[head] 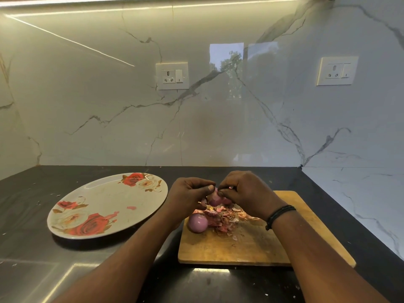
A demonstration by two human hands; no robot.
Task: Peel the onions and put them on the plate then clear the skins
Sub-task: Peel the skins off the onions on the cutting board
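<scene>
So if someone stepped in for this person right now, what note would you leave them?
Left hand holds the onion above the cutting board; right hand pinches its skin.
A peeled onion lies on the board beside the heap of skins.
The plate to the left holds no onions.
Left: finish peeling, move both onions to the plate, clear the skins.

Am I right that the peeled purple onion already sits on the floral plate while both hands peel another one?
Not quite: the head view shows the peeled purple onion on the wooden cutting board, not the floral plate. Both hands, left and right, do peel another onion.
</scene>
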